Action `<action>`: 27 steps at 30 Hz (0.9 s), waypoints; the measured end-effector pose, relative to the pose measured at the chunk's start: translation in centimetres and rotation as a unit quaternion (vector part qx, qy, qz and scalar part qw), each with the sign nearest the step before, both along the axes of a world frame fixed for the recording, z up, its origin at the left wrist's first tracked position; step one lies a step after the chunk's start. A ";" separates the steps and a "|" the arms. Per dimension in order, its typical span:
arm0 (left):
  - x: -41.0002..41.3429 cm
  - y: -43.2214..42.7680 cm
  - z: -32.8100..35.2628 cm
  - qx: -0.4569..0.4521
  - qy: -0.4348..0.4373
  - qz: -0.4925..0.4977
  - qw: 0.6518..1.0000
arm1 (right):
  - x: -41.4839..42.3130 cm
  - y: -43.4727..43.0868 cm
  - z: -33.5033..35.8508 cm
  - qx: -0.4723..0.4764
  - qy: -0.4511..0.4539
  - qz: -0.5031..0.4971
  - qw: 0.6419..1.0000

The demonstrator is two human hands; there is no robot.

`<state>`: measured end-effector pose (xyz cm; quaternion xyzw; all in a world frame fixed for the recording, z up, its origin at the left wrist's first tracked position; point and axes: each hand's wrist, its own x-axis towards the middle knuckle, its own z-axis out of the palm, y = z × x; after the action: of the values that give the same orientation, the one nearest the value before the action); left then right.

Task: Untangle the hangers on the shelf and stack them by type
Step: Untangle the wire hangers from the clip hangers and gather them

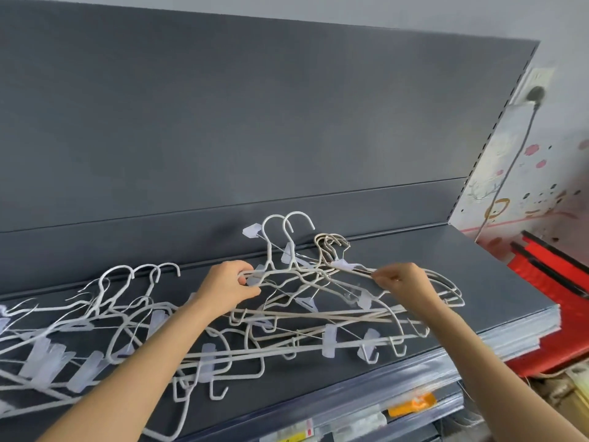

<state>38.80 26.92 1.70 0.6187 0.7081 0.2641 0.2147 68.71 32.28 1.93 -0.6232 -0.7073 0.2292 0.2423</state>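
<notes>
Tangled hangers (306, 282) between both grips

text: none legible | shelf-edge price tags (411, 405): too blurred to read

2 bare forearms reach in from below, sleeveless to the frame edge; left hand (228, 286) and right hand (402, 283) wear no gloves, rings or watches.
</notes>
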 end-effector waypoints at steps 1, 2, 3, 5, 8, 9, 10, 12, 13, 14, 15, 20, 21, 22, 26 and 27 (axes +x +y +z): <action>0.1 0.0 0.0 0.001 0.000 0.004 1.000 | 0.4 -0.2 -0.4 -0.003 -0.007 0.012 1.000; 0.2 0.1 0.1 -0.001 0.001 0.006 1.000 | 0.7 -0.4 -0.7 -0.006 -0.010 0.022 1.000; 0.3 0.2 0.1 -0.002 0.002 0.009 1.000 | 0.8 -0.6 -0.9 -0.006 -0.010 0.029 1.000; 0.5 0.2 0.3 -0.003 -0.003 0.010 1.000 | 1.0 -0.8 -1.0 0.001 -0.020 0.033 0.999; 0.6 0.1 0.4 0.002 -0.021 0.008 1.000 | 1.5 -0.4 -1.4 0.003 -0.081 0.044 0.996; 0.6 0.1 0.4 0.007 -0.022 0.006 1.000 | 1.7 -0.3 -1.5 -0.014 -0.102 0.043 0.994; 0.7 0.1 0.4 0.011 -0.023 0.008 1.000 | 1.9 -0.2 -1.7 -0.034 -0.114 0.044 0.992; 0.8 0.2 0.4 0.021 -0.038 0.014 0.999 | 2.2 0.0 -1.8 -0.059 -0.103 0.054 0.991; 0.9 0.2 0.5 0.028 -0.049 0.016 0.998 | 2.3 0.0 -1.7 -0.062 -0.089 0.060 0.992; 0.9 0.2 0.6 0.031 -0.059 0.021 0.998 | 2.4 0.1 -1.6 -0.064 -0.070 0.065 0.993; 0.9 0.2 0.6 0.032 -0.067 0.025 0.997 | 2.6 0.1 -1.4 -0.069 -0.047 0.069 0.994; 1.0 0.4 0.9 0.022 -0.110 0.022 0.993 | 2.9 1.1 -0.8 -0.096 -0.019 0.058 0.993; 1.0 0.5 0.9 0.024 -0.120 0.021 0.992 | 2.5 1.5 -0.6 -0.103 -0.026 0.061 0.992; 1.1 0.5 0.9 0.024 -0.126 0.019 0.992 | 1.9 1.9 -0.3 -0.115 -0.023 0.073 0.990; 0.9 0.8 0.7 0.017 -0.134 0.014 0.991 | -0.8 3.3 0.6 -0.185 -0.016 0.138 0.973; 0.7 0.8 0.6 0.012 -0.135 0.013 0.991 | -1.4 3.7 0.6 -0.209 -0.021 0.149 0.966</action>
<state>39.53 27.71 2.31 0.5705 0.6775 0.3567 0.2970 67.35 35.96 2.57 -0.5522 -0.7333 0.3929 0.0549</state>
